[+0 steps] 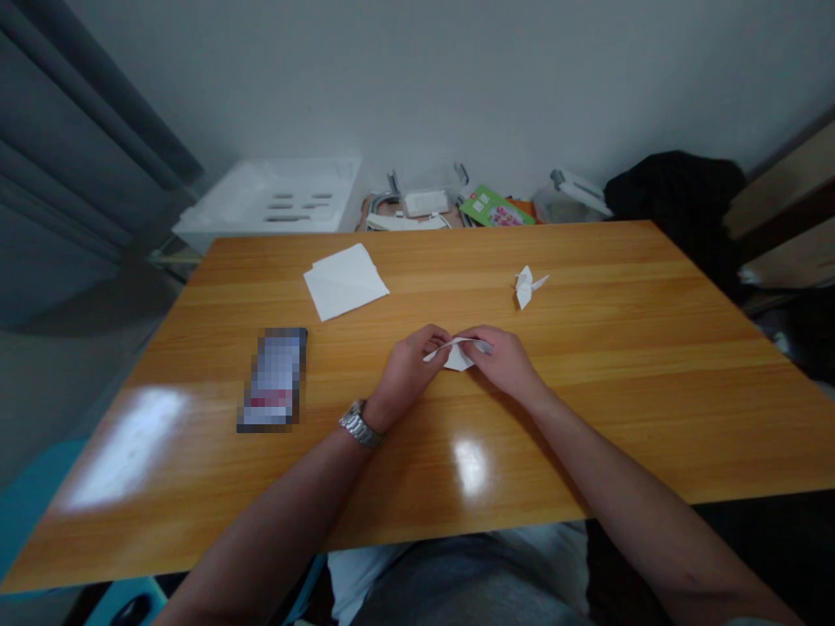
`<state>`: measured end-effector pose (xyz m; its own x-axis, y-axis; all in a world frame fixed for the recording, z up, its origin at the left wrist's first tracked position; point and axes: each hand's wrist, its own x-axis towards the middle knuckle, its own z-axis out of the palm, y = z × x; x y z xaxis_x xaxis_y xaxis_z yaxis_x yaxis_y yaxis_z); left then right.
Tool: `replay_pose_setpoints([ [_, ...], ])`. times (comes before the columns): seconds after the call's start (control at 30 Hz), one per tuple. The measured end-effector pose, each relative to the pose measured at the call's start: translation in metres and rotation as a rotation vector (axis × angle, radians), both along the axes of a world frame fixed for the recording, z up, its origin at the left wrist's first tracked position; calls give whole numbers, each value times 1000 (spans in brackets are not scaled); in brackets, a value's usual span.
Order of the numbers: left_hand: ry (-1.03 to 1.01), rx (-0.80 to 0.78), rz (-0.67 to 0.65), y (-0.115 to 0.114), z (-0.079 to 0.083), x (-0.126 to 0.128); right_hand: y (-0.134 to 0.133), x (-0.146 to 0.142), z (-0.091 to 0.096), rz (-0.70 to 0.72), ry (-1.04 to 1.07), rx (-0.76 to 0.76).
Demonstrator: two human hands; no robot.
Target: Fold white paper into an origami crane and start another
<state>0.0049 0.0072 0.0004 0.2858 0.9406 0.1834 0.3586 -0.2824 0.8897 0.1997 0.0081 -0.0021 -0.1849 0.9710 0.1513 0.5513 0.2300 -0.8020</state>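
A small piece of folded white paper is held over the middle of the wooden table. My left hand pinches its left side between thumb and fingers; a metal watch is on that wrist. On the opposite side, my right hand grips the paper in the same way, so both hands nearly meet at its top edge. Fingers cover parts of the folds. Beyond my right hand stands a folded white paper crane. Farther off to the left lie several loose white sheets, stacked unevenly.
A phone with a blurred screen lies left of my arms. Behind the table's far edge are a white plastic bin, a green booklet and a dark cloth heap. A grey curtain hangs at the left.
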Motion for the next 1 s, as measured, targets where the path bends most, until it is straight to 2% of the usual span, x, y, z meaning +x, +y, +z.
replay_pose_setpoints([
  [0.43, 60, 81, -8, -2, 4, 1, -1, -2, 5, -20, 7, -51],
  [0.7, 28, 111, -19, -3, -3, 1, 3, -3, 1, -6, 241, -128],
  [0.83, 37, 140, -13, -3, -2, 0, 1, -4, 2, -32, 206, -110],
  [1.0, 28, 142, -15, -2, -1, -1, 1, -2, 5, 31, 199, -87],
])
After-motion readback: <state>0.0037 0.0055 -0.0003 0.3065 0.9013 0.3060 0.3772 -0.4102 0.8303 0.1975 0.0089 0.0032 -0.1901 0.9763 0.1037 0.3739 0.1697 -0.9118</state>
